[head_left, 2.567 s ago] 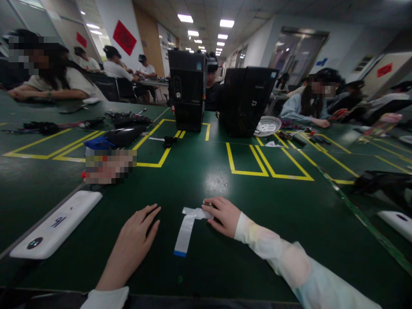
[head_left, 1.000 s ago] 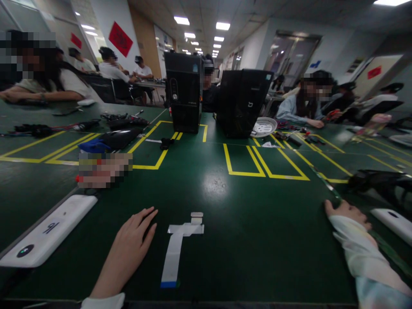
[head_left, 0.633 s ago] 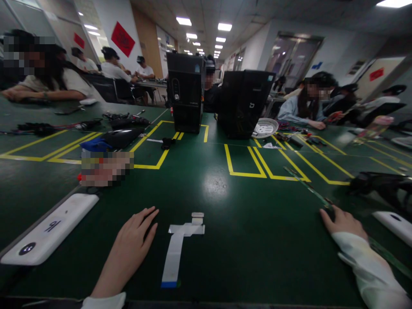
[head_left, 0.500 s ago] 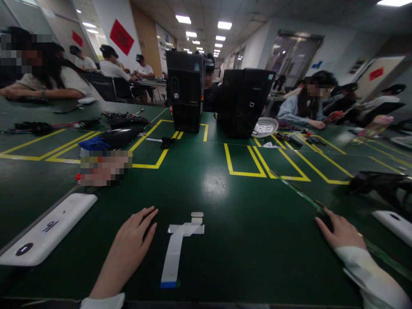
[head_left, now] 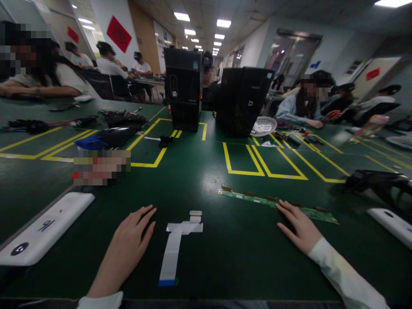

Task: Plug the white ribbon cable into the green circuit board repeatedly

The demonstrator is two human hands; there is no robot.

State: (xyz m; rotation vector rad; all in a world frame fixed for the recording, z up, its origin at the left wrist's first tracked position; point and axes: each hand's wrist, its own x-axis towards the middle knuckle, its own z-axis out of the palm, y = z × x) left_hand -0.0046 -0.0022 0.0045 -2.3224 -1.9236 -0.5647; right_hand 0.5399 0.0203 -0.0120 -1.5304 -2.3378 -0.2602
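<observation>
My left hand [head_left: 131, 244] rests on the green table with its fingers stretched out and nothing in them. Just right of it lies a white flat ribbon cable [head_left: 171, 253] with a blue end and a folded upper part bearing a small connector. A long, narrow green circuit board [head_left: 244, 197] lies slantwise on the table, farther off to the right. The fingertips of my right hand [head_left: 298, 227] are at its near edge, the fingers extended and the thumb apart; they appear to touch the board rather than grip it.
White devices [head_left: 48, 231] lie at the left and right. Two black computer towers [head_left: 183, 90] stand at the back, a white basket [head_left: 264, 126] beside the right one. Yellow tape [head_left: 247, 174] marks the table. Cables lie far left; several people sit around.
My right hand has moved left with the green circuit board, which now lies flatter across the table in front of me. The left hand and ribbon cable have stayed in place.
</observation>
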